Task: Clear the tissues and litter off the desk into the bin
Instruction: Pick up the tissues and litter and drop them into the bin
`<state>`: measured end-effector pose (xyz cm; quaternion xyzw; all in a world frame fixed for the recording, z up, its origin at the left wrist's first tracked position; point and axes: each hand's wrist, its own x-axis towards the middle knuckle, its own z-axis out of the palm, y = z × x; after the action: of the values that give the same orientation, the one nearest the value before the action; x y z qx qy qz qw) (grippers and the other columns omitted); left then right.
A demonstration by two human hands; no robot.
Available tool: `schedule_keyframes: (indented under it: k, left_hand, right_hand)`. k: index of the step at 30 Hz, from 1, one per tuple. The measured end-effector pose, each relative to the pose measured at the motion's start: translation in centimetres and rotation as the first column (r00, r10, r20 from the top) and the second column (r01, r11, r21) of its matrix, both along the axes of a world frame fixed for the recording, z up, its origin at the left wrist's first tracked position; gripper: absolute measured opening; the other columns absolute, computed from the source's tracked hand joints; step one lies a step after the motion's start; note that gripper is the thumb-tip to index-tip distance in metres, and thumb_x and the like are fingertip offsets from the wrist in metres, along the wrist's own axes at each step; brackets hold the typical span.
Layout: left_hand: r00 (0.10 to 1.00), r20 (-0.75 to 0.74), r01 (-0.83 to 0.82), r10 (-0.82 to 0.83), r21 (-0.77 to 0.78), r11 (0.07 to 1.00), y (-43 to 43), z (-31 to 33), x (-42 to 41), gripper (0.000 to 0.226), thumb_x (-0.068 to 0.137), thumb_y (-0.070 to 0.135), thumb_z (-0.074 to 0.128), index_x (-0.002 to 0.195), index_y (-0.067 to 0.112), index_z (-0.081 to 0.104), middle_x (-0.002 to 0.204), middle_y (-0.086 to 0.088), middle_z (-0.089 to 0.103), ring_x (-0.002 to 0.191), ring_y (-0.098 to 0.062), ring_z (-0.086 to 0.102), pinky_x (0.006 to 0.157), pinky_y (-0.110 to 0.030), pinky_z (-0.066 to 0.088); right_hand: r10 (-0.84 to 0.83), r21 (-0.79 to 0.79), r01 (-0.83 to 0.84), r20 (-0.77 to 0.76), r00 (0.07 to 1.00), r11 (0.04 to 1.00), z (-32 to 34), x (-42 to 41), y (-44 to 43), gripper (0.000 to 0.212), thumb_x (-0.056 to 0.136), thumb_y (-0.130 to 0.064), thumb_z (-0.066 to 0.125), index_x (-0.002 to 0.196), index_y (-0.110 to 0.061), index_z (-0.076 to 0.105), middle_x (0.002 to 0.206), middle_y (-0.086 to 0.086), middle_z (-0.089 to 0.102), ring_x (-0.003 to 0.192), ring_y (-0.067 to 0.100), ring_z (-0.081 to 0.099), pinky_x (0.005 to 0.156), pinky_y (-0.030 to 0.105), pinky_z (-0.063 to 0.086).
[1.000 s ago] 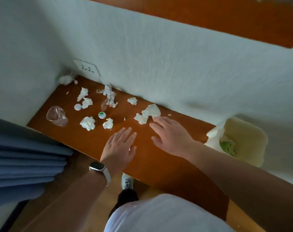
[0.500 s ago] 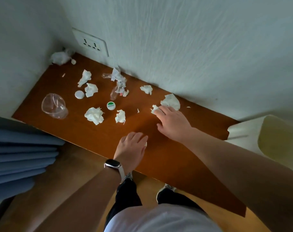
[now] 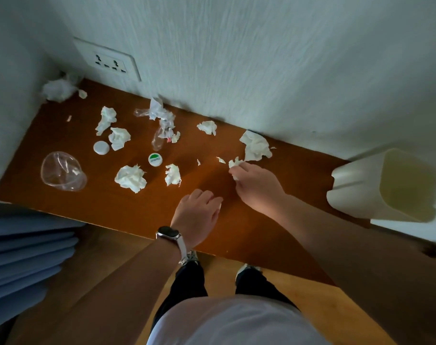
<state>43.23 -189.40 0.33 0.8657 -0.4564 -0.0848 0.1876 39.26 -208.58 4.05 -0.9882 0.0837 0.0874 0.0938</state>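
Crumpled white tissues lie scattered on the brown desk [image 3: 127,215]. My right hand [image 3: 258,188] pinches a small tissue scrap [image 3: 235,162] at its fingertips, just below a larger crumpled tissue [image 3: 256,146] by the wall. My left hand [image 3: 197,215], with a watch on the wrist, rests curled on the desk near the front edge; I see nothing in it. Other tissues [image 3: 131,178] [image 3: 173,174] [image 3: 207,127] lie to the left. A pale bin [image 3: 356,188] stands at the desk's right end, its opening towards me.
A clear plastic cup [image 3: 62,171] lies on its side at the left. A white cap [image 3: 101,147], a green-and-white cap [image 3: 155,159], clear wrappers [image 3: 159,120] and a wad in the corner [image 3: 58,89] also litter the desk. A wall socket [image 3: 109,62] sits above. Blue fabric [image 3: 25,250] lies lower left.
My right hand closed its fingers on the small tissue scrap and drew it slightly back. My left hand curled from flat into a loose fist. The view tilted down.
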Motion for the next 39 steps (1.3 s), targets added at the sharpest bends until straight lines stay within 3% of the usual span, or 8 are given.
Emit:
schedule_keyframes:
  k: [9,16,22,24,28,33,39]
  left_hand:
    - [0.999,-0.029,0.015,-0.014,0.038,0.999,-1.2,0.7,0.4,0.008,0.090,0.018,0.062,0.096,0.016,0.068,0.090,0.000,0.065,0.079,-0.014,0.054,0.065,-0.028,0.049]
    - [0.996,-0.080,-0.040,0.033,-0.095,0.995,-4.9,5.3,-0.7,0.006,0.088,0.019,0.067,0.092,0.015,0.070,0.085,0.000,0.067,0.076,-0.010,0.057,0.063,-0.022,0.050]
    - [0.994,-0.069,0.061,-0.079,-0.234,0.970,-13.0,11.5,-3.1,0.006,0.090,0.025,0.063,0.093,0.021,0.066,0.089,0.008,0.063,0.079,-0.002,0.048,0.065,-0.007,0.032]
    - [0.990,-0.068,0.101,-0.125,-0.276,0.956,-15.7,13.2,-4.3,0.007,0.091,0.027,0.060,0.092,0.022,0.065,0.089,0.010,0.062,0.080,-0.002,0.048,0.066,-0.008,0.030]
    - [0.975,-0.058,0.188,-0.214,-0.294,0.937,-21.0,15.2,-7.2,0.010,0.092,0.028,0.058,0.095,0.023,0.066,0.090,0.011,0.062,0.083,-0.005,0.051,0.069,-0.010,0.033]
    - [0.962,-0.050,0.247,-0.270,-0.269,0.931,-26.5,16.1,-10.8,0.013,0.091,0.029,0.059,0.098,0.023,0.068,0.093,0.011,0.063,0.084,-0.005,0.050,0.071,-0.017,0.036]
    - [0.953,0.041,0.304,-0.302,-0.154,0.940,-28.5,15.1,-12.5,0.026,0.091,0.033,0.059,0.114,0.023,0.066,0.110,0.006,0.065,0.100,-0.012,0.054,0.081,-0.023,0.041]
  right_hand:
    - [-0.104,0.141,0.078,0.187,0.977,0.987,4.0,-4.3,-0.4,0.030,0.079,-0.014,0.072,0.107,-0.018,0.063,0.091,-0.004,0.064,0.069,0.005,0.053,0.057,0.010,0.038]
    - [-0.278,0.190,0.233,0.257,0.926,0.954,7.7,-7.4,-3.0,0.029,0.082,-0.019,0.072,0.107,-0.025,0.059,0.093,-0.010,0.062,0.072,0.004,0.054,0.060,0.007,0.039]
    - [-0.384,0.223,0.317,0.418,0.823,0.922,11.8,-12.2,-7.7,0.026,0.083,-0.015,0.070,0.106,-0.018,0.059,0.098,-0.005,0.064,0.079,0.002,0.053,0.062,0.019,0.048]
    - [-0.447,0.282,0.353,0.441,0.778,0.892,12.9,-14.1,-9.5,0.023,0.085,-0.015,0.065,0.107,-0.019,0.058,0.097,-0.008,0.060,0.078,0.004,0.051,0.061,0.019,0.045]
    - [-0.548,0.303,0.457,0.445,0.709,0.837,14.1,-18.5,-13.4,0.021,0.088,-0.023,0.059,0.108,-0.026,0.056,0.102,-0.012,0.058,0.082,0.001,0.045,0.065,0.012,0.034]
    - [-0.596,0.285,0.523,0.411,0.690,0.803,13.7,-23.3,-17.7,0.024,0.088,-0.026,0.054,0.113,-0.027,0.054,0.109,-0.010,0.059,0.087,0.008,0.051,0.071,0.024,0.037]
    - [-0.518,0.267,0.455,0.258,0.816,0.850,12.2,-25.1,-20.5,0.040,0.091,-0.036,0.049,0.130,-0.028,0.048,0.127,-0.004,0.053,0.109,0.016,0.050,0.085,0.031,0.043]
